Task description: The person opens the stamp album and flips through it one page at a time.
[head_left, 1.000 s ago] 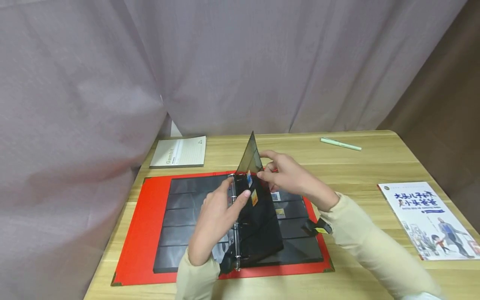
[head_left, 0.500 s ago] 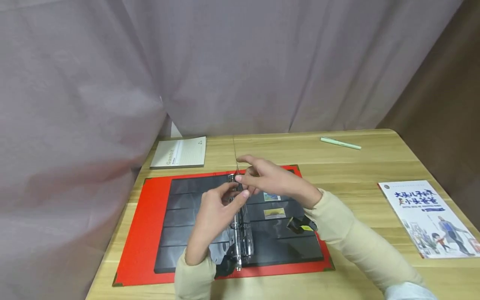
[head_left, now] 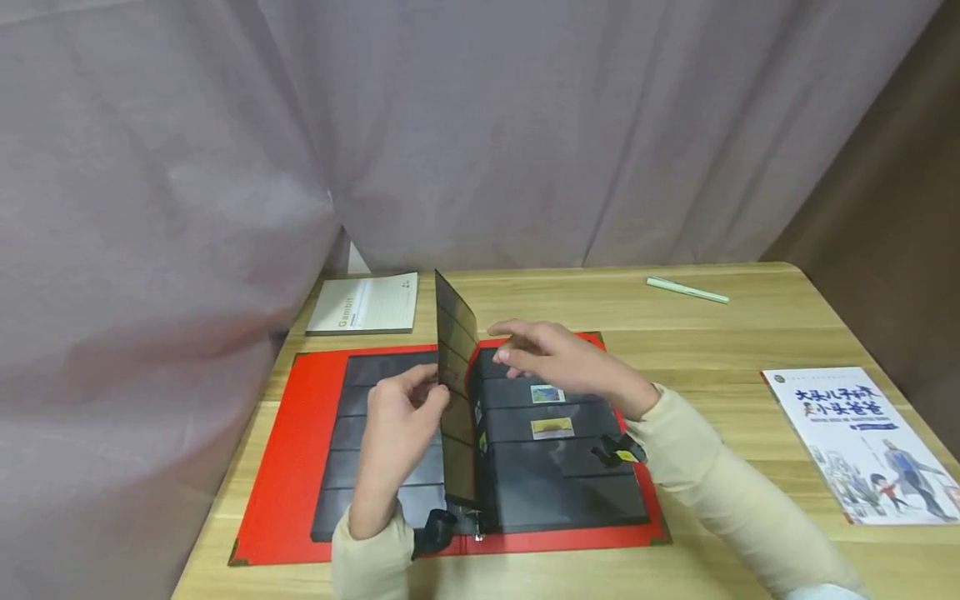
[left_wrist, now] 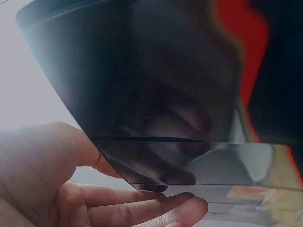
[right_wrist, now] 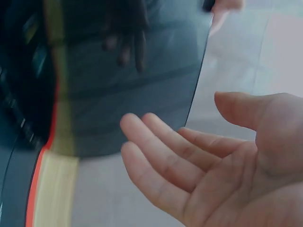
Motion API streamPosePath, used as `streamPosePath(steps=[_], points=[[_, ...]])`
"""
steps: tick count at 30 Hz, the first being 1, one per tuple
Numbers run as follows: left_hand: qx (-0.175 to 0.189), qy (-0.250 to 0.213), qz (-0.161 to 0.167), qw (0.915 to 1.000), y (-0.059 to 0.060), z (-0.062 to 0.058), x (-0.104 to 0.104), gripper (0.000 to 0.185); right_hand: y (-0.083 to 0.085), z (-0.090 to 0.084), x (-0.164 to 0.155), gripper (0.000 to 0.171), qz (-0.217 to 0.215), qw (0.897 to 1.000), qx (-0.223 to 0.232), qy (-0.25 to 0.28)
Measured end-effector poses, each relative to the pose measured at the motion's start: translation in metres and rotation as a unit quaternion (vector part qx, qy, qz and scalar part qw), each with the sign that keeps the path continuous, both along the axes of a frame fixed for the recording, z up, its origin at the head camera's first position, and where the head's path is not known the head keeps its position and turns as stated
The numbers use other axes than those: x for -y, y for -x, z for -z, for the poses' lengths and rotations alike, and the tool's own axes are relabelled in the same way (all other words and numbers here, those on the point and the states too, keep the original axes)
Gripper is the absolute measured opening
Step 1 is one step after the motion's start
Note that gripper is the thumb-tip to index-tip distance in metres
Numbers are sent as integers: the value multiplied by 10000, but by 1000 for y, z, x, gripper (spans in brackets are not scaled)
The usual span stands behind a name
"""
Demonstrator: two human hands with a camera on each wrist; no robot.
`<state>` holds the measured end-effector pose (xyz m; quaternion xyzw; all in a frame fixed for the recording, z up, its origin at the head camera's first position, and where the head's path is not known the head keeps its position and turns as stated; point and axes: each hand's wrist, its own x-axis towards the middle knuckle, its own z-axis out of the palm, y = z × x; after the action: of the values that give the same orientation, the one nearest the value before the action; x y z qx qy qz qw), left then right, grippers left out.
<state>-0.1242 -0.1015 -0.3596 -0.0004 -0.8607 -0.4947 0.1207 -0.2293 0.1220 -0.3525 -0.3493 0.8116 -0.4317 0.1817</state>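
— While the red album (head_left: pixel 285 467) lies open at lower centre of the frame, what has the left hand (head_left: pixel 393 433) got?
— One dark page (head_left: pixel 456 392), stood upright over the rings, pinched between thumb and fingers.
— And the right hand (head_left: pixel 558 362)?
— Just right of the page, fingers loosely spread, holding nothing, above two stamps (head_left: pixel 547 394).

The grey notebook (head_left: pixel 363 303) at about eleven o'clock on the table (head_left: pixel 750 333) bears the word "Gambit" along its cover; the picture book (head_left: pixel 862 442) at three o'clock carries a large black Chinese title, too small to read surely
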Motion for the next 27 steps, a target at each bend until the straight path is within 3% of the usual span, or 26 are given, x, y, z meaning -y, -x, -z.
streamPosePath(steps=[6, 16, 21, 27], points=[[191, 16, -192, 9996, -3, 3, 10, 23, 23, 33, -25, 49, 697, 9960, -176, -534], [289, 59, -477, 9984, -8, 6, 20, 9, 50, 90, -50, 56, 1206, 9821, -166, -1438], [232, 42, -550, 9982, -9, 7, 21, 10, 55, 106, -56, 66, 1279, 9724, -183, -1944], [45, 3, -597, 9982, -7, 7, 20, 12, 58, 114, -59, 81, 1331, 9668, -241, -2169]])
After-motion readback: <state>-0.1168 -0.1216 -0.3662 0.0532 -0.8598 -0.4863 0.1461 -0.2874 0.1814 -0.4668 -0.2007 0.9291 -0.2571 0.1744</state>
